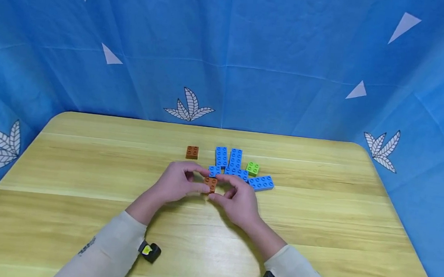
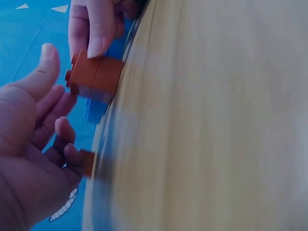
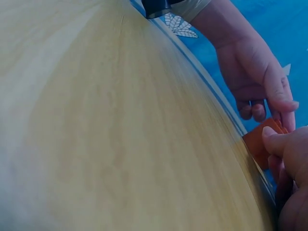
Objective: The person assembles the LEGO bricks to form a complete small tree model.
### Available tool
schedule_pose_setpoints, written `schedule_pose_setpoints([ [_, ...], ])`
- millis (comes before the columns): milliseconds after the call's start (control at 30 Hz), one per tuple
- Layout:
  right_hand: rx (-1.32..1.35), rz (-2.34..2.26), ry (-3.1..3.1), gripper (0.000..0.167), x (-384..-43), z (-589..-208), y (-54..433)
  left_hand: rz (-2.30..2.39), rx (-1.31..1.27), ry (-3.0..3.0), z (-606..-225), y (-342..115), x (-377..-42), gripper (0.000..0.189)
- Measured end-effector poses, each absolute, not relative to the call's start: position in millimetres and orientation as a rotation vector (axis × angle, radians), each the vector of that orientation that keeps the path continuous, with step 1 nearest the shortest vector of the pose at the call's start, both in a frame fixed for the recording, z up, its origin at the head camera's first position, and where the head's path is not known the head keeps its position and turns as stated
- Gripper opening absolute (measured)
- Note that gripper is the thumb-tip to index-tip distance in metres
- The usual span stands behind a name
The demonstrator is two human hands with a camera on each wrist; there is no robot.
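Observation:
Two reddish-brown bricks (image 2: 94, 74), stacked with a seam between them, stand at the near side of the blue bricks. My right hand (image 1: 240, 201) pinches this stack; its thumb lies against one face in the left wrist view. On the stack's left is my left hand (image 1: 176, 183), thumb and fingers spread around it. The left wrist view has that thumb standing off the studs, with fingertips close at the stack's lower edge. A small blue brick (image 1: 214, 170) sits just behind the stack, partly hidden by fingers.
Behind the hands lie two long blue bricks (image 1: 221, 156), another blue brick (image 1: 236, 172) and a green brick (image 1: 253, 168). An angled blue brick (image 1: 261, 183) lies to the right. A separate brown brick (image 1: 192, 152) sits back left on the wooden table (image 1: 104, 168). A blue curtain (image 1: 275, 73) hangs behind.

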State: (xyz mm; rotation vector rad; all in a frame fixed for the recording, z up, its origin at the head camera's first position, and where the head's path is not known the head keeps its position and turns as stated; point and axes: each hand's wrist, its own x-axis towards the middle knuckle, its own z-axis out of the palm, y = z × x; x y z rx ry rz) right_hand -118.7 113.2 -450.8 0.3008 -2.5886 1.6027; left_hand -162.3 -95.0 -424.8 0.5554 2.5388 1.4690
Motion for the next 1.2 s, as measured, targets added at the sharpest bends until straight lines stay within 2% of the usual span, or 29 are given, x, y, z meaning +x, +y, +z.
schedule_pose_setpoints([
  [267,0.282,1.596,-2.618,0.041,-119,-451,113,1.47,0.288,2.686,-421,-113,-183,0.04],
  [467,0.296,1.587,-2.601,0.04,-119,-452,113,1.445,0.101,2.761,-422,-120,-200,0.054],
  [767,0.275,1.649,-2.588,0.049,-120,-453,111,1.341,0.119,2.767,-424,-120,-214,0.064],
  [867,0.269,1.656,-2.576,0.047,-121,-452,109,1.327,0.11,2.754,-425,-119,-216,0.064],
  [1200,0.308,1.547,-2.593,0.034,-125,-452,110,1.27,0.127,2.79,-432,-113,-222,0.049],
])
